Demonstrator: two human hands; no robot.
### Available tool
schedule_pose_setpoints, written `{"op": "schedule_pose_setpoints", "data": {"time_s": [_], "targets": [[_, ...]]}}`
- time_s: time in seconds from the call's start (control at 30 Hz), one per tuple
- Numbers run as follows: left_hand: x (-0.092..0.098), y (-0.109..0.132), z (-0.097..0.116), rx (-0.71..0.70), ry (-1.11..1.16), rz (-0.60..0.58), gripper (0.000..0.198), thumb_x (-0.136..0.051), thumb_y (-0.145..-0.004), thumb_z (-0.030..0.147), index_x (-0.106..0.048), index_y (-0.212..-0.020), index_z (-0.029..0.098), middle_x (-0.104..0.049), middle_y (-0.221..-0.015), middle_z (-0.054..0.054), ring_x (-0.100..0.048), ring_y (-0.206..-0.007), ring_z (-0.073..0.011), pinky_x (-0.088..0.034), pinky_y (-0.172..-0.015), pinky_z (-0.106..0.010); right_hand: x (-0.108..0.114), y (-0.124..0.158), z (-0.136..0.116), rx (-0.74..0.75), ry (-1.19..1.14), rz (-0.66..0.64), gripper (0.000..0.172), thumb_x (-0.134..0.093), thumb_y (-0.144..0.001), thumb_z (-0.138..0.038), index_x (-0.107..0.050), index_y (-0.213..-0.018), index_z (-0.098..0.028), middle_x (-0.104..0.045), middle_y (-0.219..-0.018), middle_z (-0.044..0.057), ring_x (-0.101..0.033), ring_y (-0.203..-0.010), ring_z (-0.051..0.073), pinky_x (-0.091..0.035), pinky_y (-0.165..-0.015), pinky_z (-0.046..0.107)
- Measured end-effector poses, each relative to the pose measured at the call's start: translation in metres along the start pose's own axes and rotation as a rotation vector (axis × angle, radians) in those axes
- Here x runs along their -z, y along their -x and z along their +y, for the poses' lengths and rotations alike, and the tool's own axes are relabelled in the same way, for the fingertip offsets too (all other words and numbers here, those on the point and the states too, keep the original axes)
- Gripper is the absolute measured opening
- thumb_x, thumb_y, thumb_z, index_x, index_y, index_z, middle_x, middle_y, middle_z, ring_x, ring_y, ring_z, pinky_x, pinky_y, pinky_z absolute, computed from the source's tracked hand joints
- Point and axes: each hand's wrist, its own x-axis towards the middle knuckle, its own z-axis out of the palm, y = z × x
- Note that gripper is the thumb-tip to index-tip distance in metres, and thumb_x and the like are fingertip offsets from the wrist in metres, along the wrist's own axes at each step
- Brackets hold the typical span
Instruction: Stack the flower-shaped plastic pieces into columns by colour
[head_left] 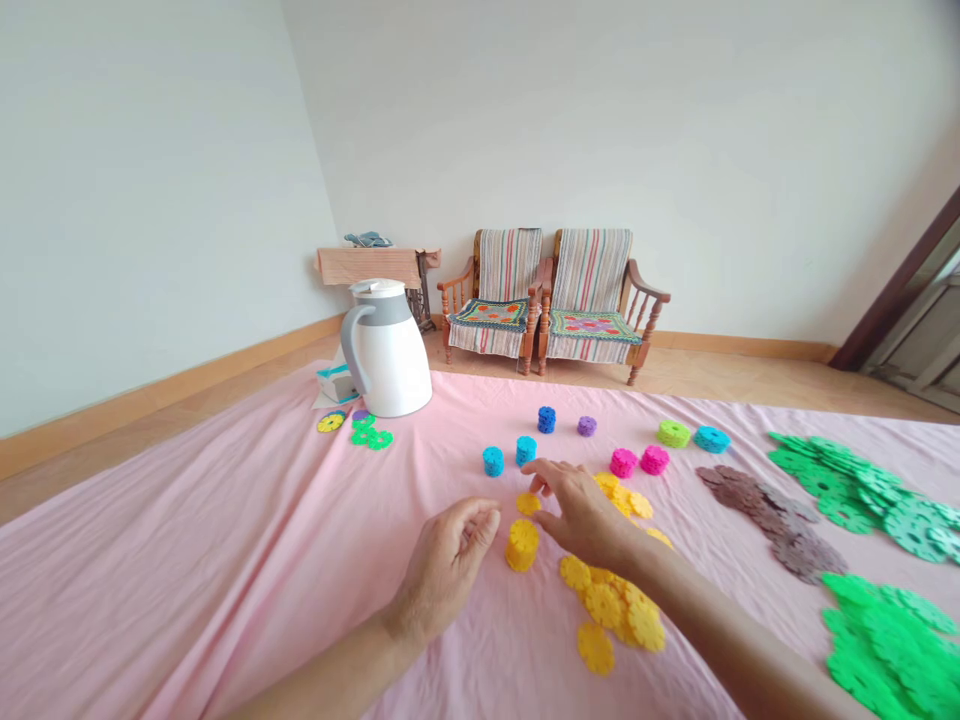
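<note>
My left hand is closed, thumb against curled fingers, just left of a neat stack of yellow flower-edged discs. Whatever it may hold is hidden. Beyond that stack, my right hand has its thumb and a fingertip at the edge of a single yellow disc, with its other fingers stretched out. Under and around my right forearm, loose yellow discs spread over the pink cloth. Two light-blue stacks stand past my hands.
Dark-blue, purple, pink, lime and blue stacks stand farther back. Brown and green piles lie right. A white jug stands back left near joined green discs. Two chairs face me.
</note>
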Motion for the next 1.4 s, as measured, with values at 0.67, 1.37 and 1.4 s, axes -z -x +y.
{"op": "schedule_pose_setpoints", "data": {"time_s": [0.67,1.37,1.4], "targets": [[-0.001,-0.002,0.001,0.013,-0.014,-0.019,0.039,-0.041,-0.093,0.045,-0.063,-0.104,0.015,-0.069,-0.085,-0.006,-0.063,-0.080,-0.0190,-0.047,-0.073,-0.026,0.054,0.060,0.002,-0.061,0.070,-0.303,0.030,-0.056,-0.066,-0.008,-0.064,-0.092,-0.022,-0.062,-0.099,0.006,-0.055,-0.094,0.021,-0.043,-0.084,0.035],[0.000,-0.001,0.002,0.016,-0.022,-0.024,0.038,-0.041,-0.093,0.046,-0.063,-0.102,0.015,-0.068,-0.085,-0.006,-0.063,-0.079,-0.0188,-0.048,-0.071,-0.025,0.009,-0.012,0.004,-0.023,-0.035,-0.081,0.022,-0.063,-0.067,-0.015,-0.063,-0.089,-0.018,-0.062,-0.089,0.005,-0.056,-0.084,0.018,-0.042,-0.078,0.032],[0.000,-0.001,0.001,0.016,-0.013,-0.023,0.038,-0.042,-0.093,0.045,-0.063,-0.103,0.015,-0.069,-0.087,-0.006,-0.063,-0.082,-0.0191,-0.048,-0.072,-0.025,0.007,-0.013,0.004,-0.019,-0.022,-0.082,0.022,-0.063,-0.067,-0.016,-0.063,-0.089,-0.019,-0.062,-0.090,0.004,-0.056,-0.085,0.018,-0.042,-0.079,0.033]]}}
